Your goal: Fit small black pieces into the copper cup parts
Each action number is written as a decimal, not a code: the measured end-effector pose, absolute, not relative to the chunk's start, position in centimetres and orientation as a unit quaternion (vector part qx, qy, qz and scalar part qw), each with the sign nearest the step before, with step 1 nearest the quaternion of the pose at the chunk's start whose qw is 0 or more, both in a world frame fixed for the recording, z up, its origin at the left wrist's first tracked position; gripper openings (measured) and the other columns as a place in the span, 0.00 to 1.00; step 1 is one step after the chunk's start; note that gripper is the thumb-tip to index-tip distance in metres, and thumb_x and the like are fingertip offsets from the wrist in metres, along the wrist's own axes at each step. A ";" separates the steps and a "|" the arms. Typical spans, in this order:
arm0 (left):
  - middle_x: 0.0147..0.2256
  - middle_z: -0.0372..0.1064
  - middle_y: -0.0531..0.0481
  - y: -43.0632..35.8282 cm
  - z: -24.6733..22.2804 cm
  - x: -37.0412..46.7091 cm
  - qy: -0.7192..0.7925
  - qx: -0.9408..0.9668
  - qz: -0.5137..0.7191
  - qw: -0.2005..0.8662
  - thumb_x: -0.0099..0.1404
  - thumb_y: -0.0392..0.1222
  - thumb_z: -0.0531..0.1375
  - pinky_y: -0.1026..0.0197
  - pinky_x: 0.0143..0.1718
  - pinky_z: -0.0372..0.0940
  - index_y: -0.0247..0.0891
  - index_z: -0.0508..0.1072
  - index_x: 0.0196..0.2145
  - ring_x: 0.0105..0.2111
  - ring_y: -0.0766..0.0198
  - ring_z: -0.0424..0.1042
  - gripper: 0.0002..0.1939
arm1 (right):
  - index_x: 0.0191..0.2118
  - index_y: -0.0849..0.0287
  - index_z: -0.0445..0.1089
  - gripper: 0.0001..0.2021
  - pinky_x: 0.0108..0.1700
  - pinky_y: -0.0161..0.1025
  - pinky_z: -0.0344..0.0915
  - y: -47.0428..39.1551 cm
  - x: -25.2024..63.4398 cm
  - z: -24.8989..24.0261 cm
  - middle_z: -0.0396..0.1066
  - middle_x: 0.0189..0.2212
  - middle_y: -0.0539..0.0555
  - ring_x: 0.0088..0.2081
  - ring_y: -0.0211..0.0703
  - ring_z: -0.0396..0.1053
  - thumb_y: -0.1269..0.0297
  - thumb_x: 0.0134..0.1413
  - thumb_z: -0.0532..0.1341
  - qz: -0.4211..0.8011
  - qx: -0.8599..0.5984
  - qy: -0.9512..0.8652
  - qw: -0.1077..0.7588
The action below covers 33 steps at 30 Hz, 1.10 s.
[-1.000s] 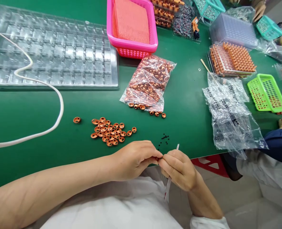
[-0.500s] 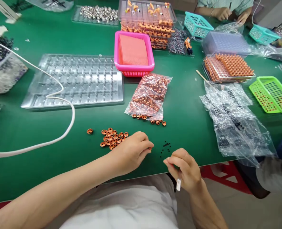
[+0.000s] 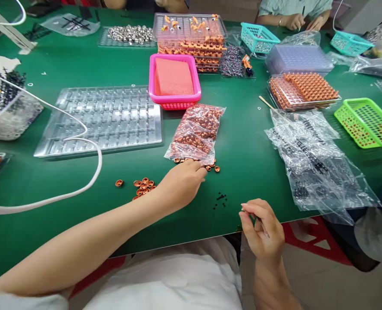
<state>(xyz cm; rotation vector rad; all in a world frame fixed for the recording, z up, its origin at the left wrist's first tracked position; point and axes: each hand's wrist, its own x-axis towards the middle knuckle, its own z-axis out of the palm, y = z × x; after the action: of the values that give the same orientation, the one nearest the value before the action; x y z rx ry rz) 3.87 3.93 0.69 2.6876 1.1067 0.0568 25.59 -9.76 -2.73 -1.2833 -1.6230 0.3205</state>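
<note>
My left hand reaches to the open lower edge of a clear bag of orange ring-like parts, over loose orange parts; its fingertips are bent down and what they pinch is hidden. Partly behind my left forearm lies a group of orange parts, with one single part to its left. My right hand hovers at the table's front edge, thumb and fingers closed on a thin stick whose tip barely shows. Between the hands lie tiny black pieces.
Behind are a clear tray, a pink basket and stacked trays. Plastic bags and a green basket are at right. A white cable crosses the left side. Another person's hands work at the far side.
My left hand has moved up from beside the orange group to the parts at the bag. My right hand has shifted right, away from the black pieces. The view has shifted slightly.
</note>
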 end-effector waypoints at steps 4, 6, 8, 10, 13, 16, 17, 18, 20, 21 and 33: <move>0.38 0.72 0.41 5.4 -0.3 6.0 0.398 0.913 -0.005 0.093 0.72 0.32 0.53 0.58 0.34 0.66 0.33 0.74 0.42 0.38 0.54 0.72 0.10 | 0.50 0.55 0.70 0.16 0.34 0.41 0.73 -10.1 25.6 -2.7 0.73 0.36 0.55 0.37 0.44 0.72 0.78 0.59 0.61 0.140 -0.520 -0.671 0.509; 0.37 0.71 0.41 5.7 -0.4 6.3 0.402 0.911 -0.008 0.090 0.72 0.33 0.53 0.59 0.32 0.65 0.33 0.74 0.42 0.37 0.54 0.72 0.10 | 0.49 0.56 0.70 0.16 0.34 0.40 0.72 -10.3 25.9 -2.8 0.73 0.37 0.55 0.37 0.43 0.72 0.79 0.59 0.61 0.146 -0.522 -0.667 0.510; 0.36 0.70 0.40 5.7 -0.4 6.3 0.400 0.913 -0.011 0.083 0.73 0.33 0.52 0.59 0.31 0.64 0.33 0.74 0.41 0.37 0.54 0.72 0.11 | 0.49 0.57 0.71 0.14 0.34 0.39 0.71 -10.7 26.2 -2.9 0.72 0.37 0.55 0.38 0.43 0.72 0.79 0.59 0.61 0.155 -0.532 -0.656 0.512; 0.36 0.70 0.39 5.6 -0.4 6.3 0.390 0.918 -0.013 0.070 0.73 0.32 0.51 0.58 0.31 0.64 0.33 0.74 0.41 0.37 0.52 0.72 0.12 | 0.48 0.57 0.71 0.13 0.35 0.40 0.70 -10.9 26.4 -3.0 0.72 0.38 0.56 0.39 0.43 0.71 0.77 0.61 0.59 0.173 -0.542 -0.641 0.516; 0.37 0.70 0.38 5.5 -0.4 6.2 0.371 0.927 -0.014 0.049 0.73 0.32 0.50 0.57 0.33 0.65 0.32 0.74 0.40 0.38 0.52 0.71 0.13 | 0.48 0.57 0.73 0.11 0.36 0.42 0.70 -10.9 26.2 -3.2 0.72 0.39 0.56 0.39 0.45 0.71 0.72 0.67 0.54 0.208 -0.544 -0.611 0.536; 0.37 0.69 0.38 5.6 -0.6 6.3 0.361 0.932 -0.009 0.033 0.73 0.33 0.50 0.55 0.37 0.66 0.30 0.74 0.39 0.39 0.52 0.70 0.12 | 0.47 0.55 0.74 0.15 0.42 0.46 0.71 -10.4 25.8 -3.4 0.72 0.44 0.59 0.46 0.49 0.71 0.61 0.72 0.49 0.205 -0.533 -0.586 0.575; 0.37 0.69 0.38 5.6 -0.6 6.3 0.356 0.934 -0.008 0.027 0.73 0.33 0.51 0.55 0.37 0.66 0.30 0.74 0.39 0.39 0.52 0.70 0.12 | 0.47 0.55 0.74 0.17 0.45 0.48 0.72 -10.1 25.6 -3.6 0.71 0.47 0.60 0.49 0.50 0.70 0.58 0.72 0.48 0.196 -0.530 -0.581 0.585; 0.37 0.69 0.38 5.6 -0.7 6.3 0.352 0.936 -0.006 0.022 0.73 0.33 0.51 0.55 0.38 0.67 0.30 0.74 0.38 0.39 0.52 0.70 0.12 | 0.46 0.54 0.75 0.19 0.46 0.50 0.71 -9.9 25.5 -3.7 0.70 0.48 0.60 0.50 0.51 0.69 0.54 0.72 0.48 0.186 -0.532 -0.576 0.592; 0.37 0.69 0.38 5.4 -0.7 6.2 0.341 0.940 -0.003 0.016 0.72 0.34 0.52 0.55 0.37 0.67 0.30 0.74 0.38 0.39 0.52 0.69 0.11 | 0.46 0.53 0.75 0.22 0.44 0.49 0.72 -9.6 25.4 -4.1 0.68 0.46 0.59 0.48 0.49 0.69 0.50 0.72 0.47 0.181 -0.545 -0.558 0.600; 0.37 0.69 0.38 5.3 -0.8 6.1 0.335 0.942 -0.003 0.016 0.72 0.33 0.52 0.55 0.36 0.67 0.31 0.74 0.37 0.38 0.51 0.69 0.11 | 0.47 0.52 0.75 0.23 0.40 0.47 0.72 -9.5 25.4 -4.4 0.67 0.43 0.58 0.44 0.48 0.69 0.49 0.72 0.46 0.190 -0.551 -0.543 0.604; 0.40 0.69 0.37 3.4 -1.2 5.3 0.370 0.921 -0.020 0.123 0.71 0.28 0.51 0.53 0.39 0.69 0.30 0.73 0.40 0.41 0.51 0.69 0.11 | 0.44 0.54 0.75 0.06 0.42 0.44 0.81 -8.6 25.0 -4.8 0.72 0.43 0.53 0.38 0.43 0.79 0.64 0.61 0.66 0.346 -0.588 -0.458 0.570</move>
<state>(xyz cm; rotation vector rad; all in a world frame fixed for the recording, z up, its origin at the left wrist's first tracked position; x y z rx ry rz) 5.30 3.35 -1.23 2.6853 1.0790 -0.0575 25.05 -8.63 -4.76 -1.3792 -1.0752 0.8118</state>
